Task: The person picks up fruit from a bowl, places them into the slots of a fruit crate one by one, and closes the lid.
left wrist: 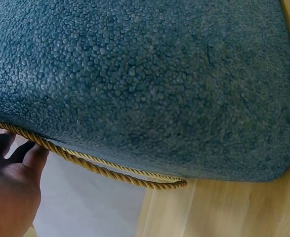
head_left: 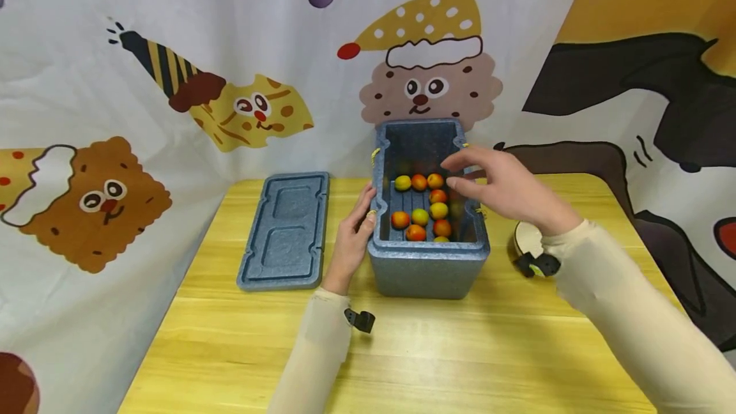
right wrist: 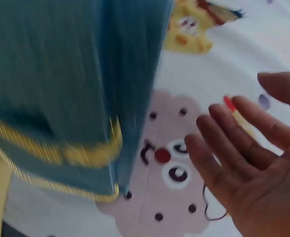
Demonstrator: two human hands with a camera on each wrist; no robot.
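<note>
A grey-blue foam box [head_left: 425, 276] stands uncovered on the table, with several small red, orange and yellow-green fruits [head_left: 420, 216] on its ribbed floor. My left hand [head_left: 353, 229] rests against the box's left side, fingers extended along the wall. In the left wrist view its fingertips are by a twisted yellow rope handle [left wrist: 105, 170]. Over the box's right rim hovers my right hand [head_left: 497, 181], palm down, holding nothing. The right wrist view shows that hand [right wrist: 263, 182] with spread fingers beside the box wall and another rope handle [right wrist: 51, 153].
The matching foam lid [head_left: 287, 229] lies flat on the wooden table [head_left: 517, 350] to the left of the box. A small light bowl [head_left: 526, 238] sits to the right, partly behind my right wrist. A cartoon-printed cloth [head_left: 345, 101] hangs behind the table.
</note>
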